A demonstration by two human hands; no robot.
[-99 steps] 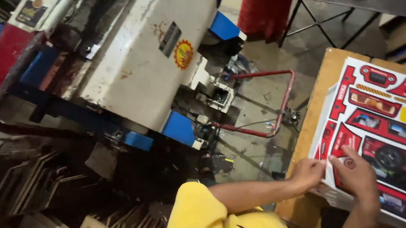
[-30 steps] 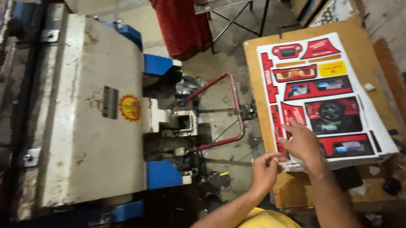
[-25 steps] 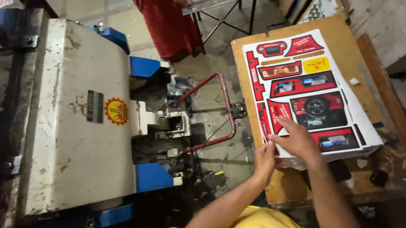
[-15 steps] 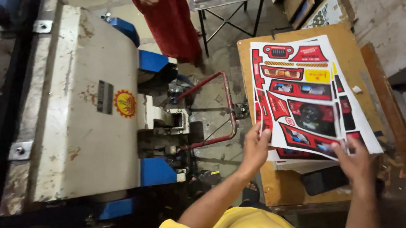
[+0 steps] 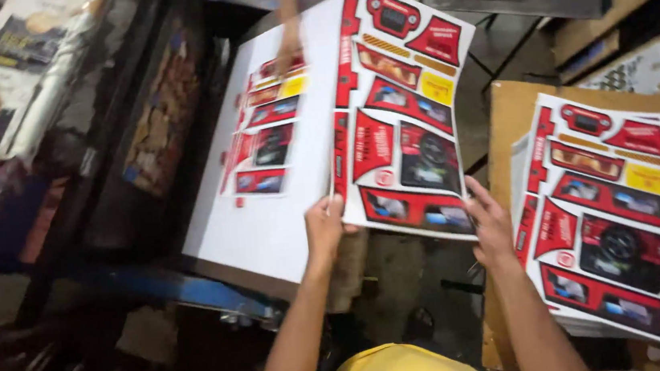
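While both hands pinch its near edge, left hand [image 5: 325, 230] at one corner and right hand [image 5: 491, 226] at the other, the printed sheet [image 5: 400, 114] hangs flat above a white board [image 5: 265, 224], well apart from the stack [image 5: 611, 215] on the right.

The held sheet [image 5: 400, 114] fills the space above the white bed [image 5: 269, 223] of the press [image 5: 148, 138], so the way in from above is blocked; only the bed's near bare part lies open, just left of the left hand [image 5: 325, 230]. Between the right hand [image 5: 491, 226] and the stack [image 5: 611, 215] on the tabletop [image 5: 508, 108] runs a narrow gap. The blue rail [image 5: 170, 285] borders the bed's near edge.
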